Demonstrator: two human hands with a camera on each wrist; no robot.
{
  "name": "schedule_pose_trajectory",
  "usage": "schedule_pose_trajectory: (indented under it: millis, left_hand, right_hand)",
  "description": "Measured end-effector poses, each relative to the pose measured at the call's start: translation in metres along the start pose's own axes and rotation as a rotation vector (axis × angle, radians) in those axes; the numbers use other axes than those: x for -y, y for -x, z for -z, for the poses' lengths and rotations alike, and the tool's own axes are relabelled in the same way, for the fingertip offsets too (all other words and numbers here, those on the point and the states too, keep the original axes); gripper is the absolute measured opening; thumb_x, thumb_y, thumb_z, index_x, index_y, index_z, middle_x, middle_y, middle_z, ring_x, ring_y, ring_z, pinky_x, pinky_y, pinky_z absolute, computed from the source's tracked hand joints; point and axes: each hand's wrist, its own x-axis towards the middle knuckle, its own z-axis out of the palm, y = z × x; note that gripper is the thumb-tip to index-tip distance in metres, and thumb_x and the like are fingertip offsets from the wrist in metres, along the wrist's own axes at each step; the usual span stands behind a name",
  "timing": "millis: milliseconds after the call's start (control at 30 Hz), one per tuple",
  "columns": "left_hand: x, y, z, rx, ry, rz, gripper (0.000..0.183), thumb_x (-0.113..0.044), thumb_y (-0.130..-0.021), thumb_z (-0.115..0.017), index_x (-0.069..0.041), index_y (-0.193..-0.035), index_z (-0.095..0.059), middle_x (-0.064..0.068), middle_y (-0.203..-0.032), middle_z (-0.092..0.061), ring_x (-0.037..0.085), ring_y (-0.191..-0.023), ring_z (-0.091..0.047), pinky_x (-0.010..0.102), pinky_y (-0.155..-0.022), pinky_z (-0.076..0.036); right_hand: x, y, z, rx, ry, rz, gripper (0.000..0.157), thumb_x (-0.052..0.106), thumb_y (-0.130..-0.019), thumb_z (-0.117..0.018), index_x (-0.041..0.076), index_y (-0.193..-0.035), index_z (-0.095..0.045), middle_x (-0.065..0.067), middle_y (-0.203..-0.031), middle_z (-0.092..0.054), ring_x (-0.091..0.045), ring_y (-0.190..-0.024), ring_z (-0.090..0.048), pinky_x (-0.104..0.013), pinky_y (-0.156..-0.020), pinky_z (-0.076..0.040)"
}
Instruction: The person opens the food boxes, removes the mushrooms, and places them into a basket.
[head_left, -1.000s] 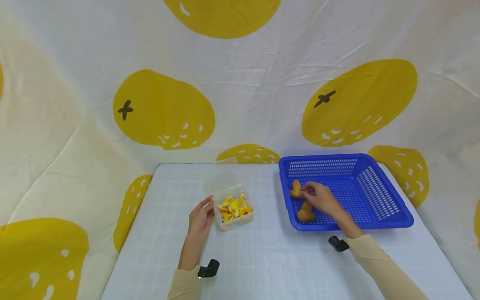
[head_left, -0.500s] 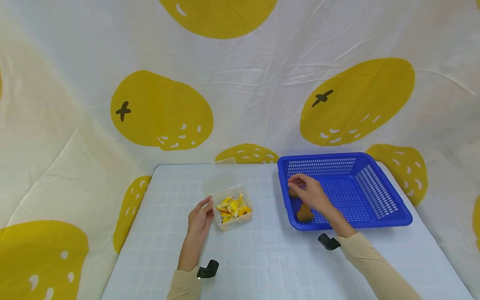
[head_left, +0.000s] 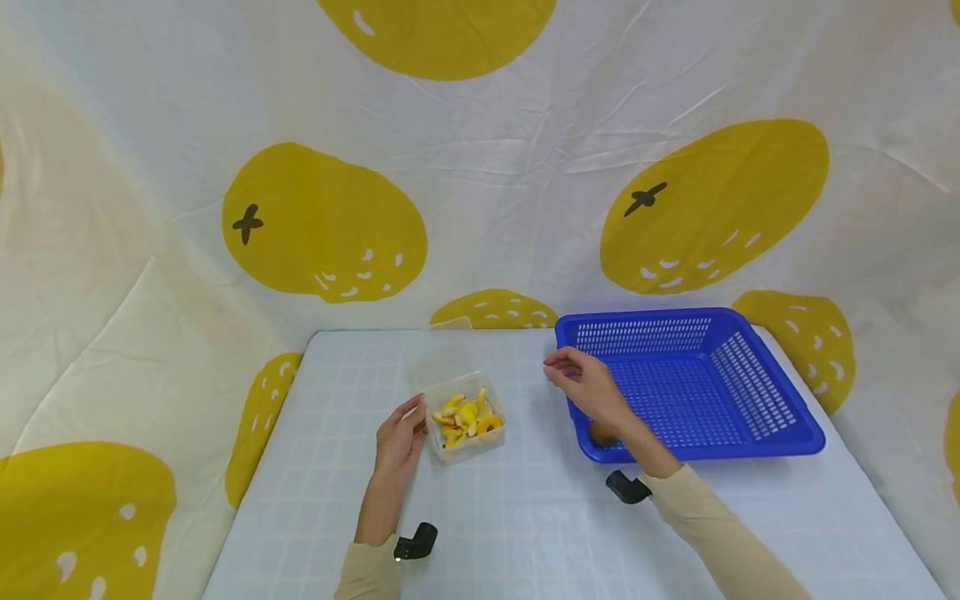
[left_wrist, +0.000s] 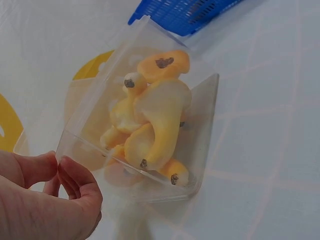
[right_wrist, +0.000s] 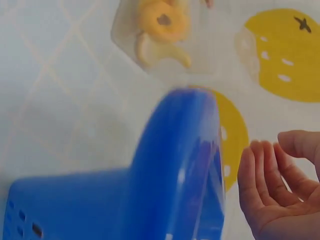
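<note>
In the head view a small clear plastic box (head_left: 447, 454) stands left of the middle of the table, its clear lid (head_left: 441, 346) laid back behind it. Inside is a heap of yellow curved pieces (left_wrist: 167, 110) with dark tips. My left hand (head_left: 400, 439) pinches the box's left rim between thumb and fingers. Over the left rim of a blue basket (head_left: 750, 454) hangs my right hand (head_left: 588, 385), fingers loosely bent. The right wrist view shows nothing between that thumb and those fingers. A brown rounded piece (head_left: 602, 433) lies in the basket, partly covered by the right wrist.
A pale checked cloth covers the table (head_left: 510, 533). Behind it hangs a white curtain (head_left: 517, 183) printed with large yellow fruit. The basket's tall wall (right_wrist: 175, 165) rises beside the right hand in the right wrist view.
My right hand has moved left from the brown pieces inside the basket to above its left rim, now covering where the farther piece lay. The left hand and box have stayed put.
</note>
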Motion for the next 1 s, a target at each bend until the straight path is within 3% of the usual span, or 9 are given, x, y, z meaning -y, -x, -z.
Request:
schedule_pose_trajectory:
  millis: [267, 767, 1000]
  left_hand:
    - [0.001, -0.002, 0.002, 0.006, -0.012, -0.025, 0.042, -0.016, -0.103, -0.066, -0.003, -0.142, -0.059, 0.016, -0.141, -0.054, 0.016, -0.090, -0.051, 0.019, -0.075, -0.049]
    - [0.001, -0.003, 0.000, 0.000, -0.034, -0.027, 0.041, -0.015, -0.103, -0.066, -0.003, -0.142, -0.059, 0.016, -0.138, -0.056, 0.018, -0.093, -0.051, 0.021, -0.076, -0.048]
    - [0.001, -0.001, 0.000, 0.009, -0.031, -0.046, 0.042, -0.013, -0.103, -0.064, 0.000, -0.143, -0.057, 0.019, -0.137, -0.056, 0.019, -0.095, -0.052, 0.022, -0.076, -0.049]
  right_hand:
    - [0.008, -0.006, -0.029, -0.006, -0.011, 0.104, 0.018, 0.011, -0.100, -0.068, -0.001, -0.113, -0.068, -0.013, -0.105, -0.072, -0.027, -0.096, -0.069, -0.039, -0.088, -0.059]
    - [0.017, -0.010, -0.076, 0.072, -0.031, 0.109, 0.014, 0.008, -0.099, -0.069, 0.000, -0.111, -0.069, -0.008, -0.100, -0.072, -0.023, -0.093, -0.068, -0.039, -0.089, -0.058]
    - [0.017, -0.009, -0.098, 0.142, -0.022, 0.166, 0.013, 0.005, -0.099, -0.068, -0.001, -0.111, -0.067, -0.007, -0.098, -0.071, -0.021, -0.090, -0.067, -0.035, -0.087, -0.059]
